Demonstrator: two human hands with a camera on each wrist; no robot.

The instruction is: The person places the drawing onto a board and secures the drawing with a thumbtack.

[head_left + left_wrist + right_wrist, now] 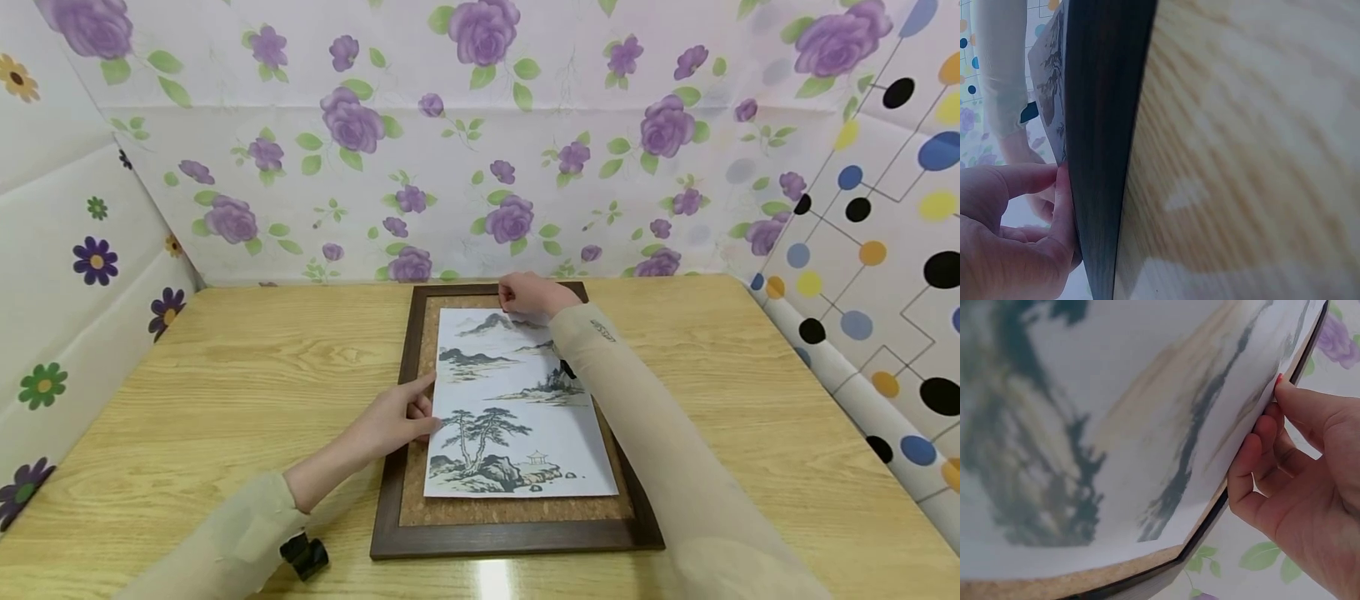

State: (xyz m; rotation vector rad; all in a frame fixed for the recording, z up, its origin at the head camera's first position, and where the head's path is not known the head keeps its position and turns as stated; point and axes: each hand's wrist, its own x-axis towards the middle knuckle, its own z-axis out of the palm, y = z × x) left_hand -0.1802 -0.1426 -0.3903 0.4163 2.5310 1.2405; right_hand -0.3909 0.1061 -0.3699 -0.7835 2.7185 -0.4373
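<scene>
Here a white ink-landscape paper print (517, 400) lies lengthwise away from the person on a dark cork-backed frame (517, 533); right hand (528, 294) pinches its far edge, left hand (397, 421) presses open-fingered.

The left hand (1004, 244) fills the lower left corner, its fingers (1063, 194) pressed against the dark wooden frame (1107, 125), which runs as a broad near-black band from top to bottom. Right of the frame lies the blurred, light-grained table (1247, 150). Left of it, the edge of the ink landscape print (1050, 81) shows. Beyond, a pale sleeve (1000, 69) leads down to the other hand (1038, 200), partly hidden behind the fingers.
</scene>
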